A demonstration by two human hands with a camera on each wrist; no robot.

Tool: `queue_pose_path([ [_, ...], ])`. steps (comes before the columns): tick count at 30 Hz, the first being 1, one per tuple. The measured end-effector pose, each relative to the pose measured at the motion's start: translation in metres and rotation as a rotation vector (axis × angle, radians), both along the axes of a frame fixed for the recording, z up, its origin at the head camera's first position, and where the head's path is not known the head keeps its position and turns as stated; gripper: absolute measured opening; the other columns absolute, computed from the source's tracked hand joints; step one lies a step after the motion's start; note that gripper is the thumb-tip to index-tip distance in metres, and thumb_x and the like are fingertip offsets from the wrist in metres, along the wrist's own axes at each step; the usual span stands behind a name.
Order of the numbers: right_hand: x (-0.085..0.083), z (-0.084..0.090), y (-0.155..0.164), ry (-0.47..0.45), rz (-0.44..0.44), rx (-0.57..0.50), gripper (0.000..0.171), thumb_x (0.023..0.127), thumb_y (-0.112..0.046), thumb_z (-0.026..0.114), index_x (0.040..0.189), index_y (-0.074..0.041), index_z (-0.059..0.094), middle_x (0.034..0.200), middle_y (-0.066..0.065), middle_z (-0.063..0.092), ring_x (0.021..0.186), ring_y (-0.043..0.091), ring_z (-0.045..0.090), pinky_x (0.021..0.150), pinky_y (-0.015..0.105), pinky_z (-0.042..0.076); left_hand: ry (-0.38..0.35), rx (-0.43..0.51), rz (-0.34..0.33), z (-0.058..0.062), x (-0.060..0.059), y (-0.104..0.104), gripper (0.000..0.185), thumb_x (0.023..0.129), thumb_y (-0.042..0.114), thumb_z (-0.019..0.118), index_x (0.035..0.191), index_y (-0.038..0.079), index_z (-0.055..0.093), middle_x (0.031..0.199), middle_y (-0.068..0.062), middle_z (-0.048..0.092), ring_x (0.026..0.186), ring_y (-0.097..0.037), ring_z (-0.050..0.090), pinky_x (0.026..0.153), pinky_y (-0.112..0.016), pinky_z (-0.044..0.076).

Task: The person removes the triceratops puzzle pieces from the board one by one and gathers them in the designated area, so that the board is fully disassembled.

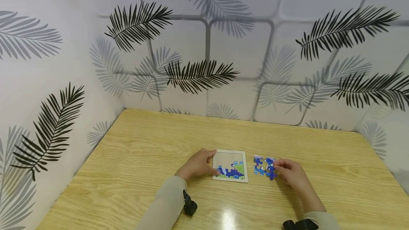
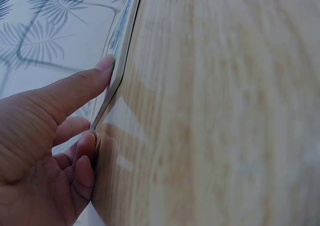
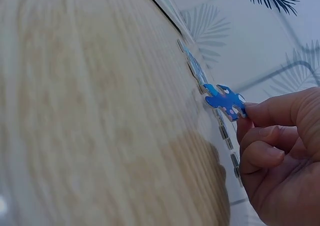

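A: The piece (image 3: 226,101) is up off the desk (image 1: 143,144), pinched in our right hand (image 1: 292,175), over the loose pieces (image 1: 260,166).

B: And our left hand (image 1: 196,166)?

A: Its fingers (image 2: 75,88) lie straight, pressing on the tray (image 1: 230,157) edge so it won't slide.

B: Then we should turn the piece to match the gap, lay it flat, and push softly.
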State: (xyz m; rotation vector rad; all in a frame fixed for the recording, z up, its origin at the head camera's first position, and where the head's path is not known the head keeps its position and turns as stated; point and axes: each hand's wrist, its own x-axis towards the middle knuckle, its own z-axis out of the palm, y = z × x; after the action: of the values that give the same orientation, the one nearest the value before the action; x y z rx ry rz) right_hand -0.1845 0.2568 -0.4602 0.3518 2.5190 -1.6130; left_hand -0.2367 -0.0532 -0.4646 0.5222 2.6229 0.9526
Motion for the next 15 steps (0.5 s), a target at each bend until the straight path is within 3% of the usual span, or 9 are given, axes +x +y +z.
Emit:
queue_pose_path([
  [7,-0.0006,-0.0045,0.0019,0.026,0.002,0.001,0.019,0.09,-0.01,0.054,0.102,0.005,0.057,0.076,-0.002,0.05,0.059,0.01,0.042,0.048,0.023,0.037,-0.005,-0.004,0.0,0.0004,0.0005,0.0007,0.087,0.066,0.036,0.078,0.139,0.016,0.035,0.076,0.0,0.034,0.064,-0.013,0.031,0.057,-0.026,0.027],
  [15,-0.0012,-0.0061,0.0036,0.026,-0.023,0.052,0.024,0.089,-0.014,0.055,0.106,0.004,0.056,0.083,0.001,0.052,0.064,0.011,0.045,0.051,0.024,0.039,-0.01,0.004,0.005,0.002,0.0004,0.0002,0.087,0.066,0.035,0.078,0.139,0.016,0.035,0.076,-0.001,0.034,0.064,-0.013,0.031,0.057,-0.026,0.027],
])
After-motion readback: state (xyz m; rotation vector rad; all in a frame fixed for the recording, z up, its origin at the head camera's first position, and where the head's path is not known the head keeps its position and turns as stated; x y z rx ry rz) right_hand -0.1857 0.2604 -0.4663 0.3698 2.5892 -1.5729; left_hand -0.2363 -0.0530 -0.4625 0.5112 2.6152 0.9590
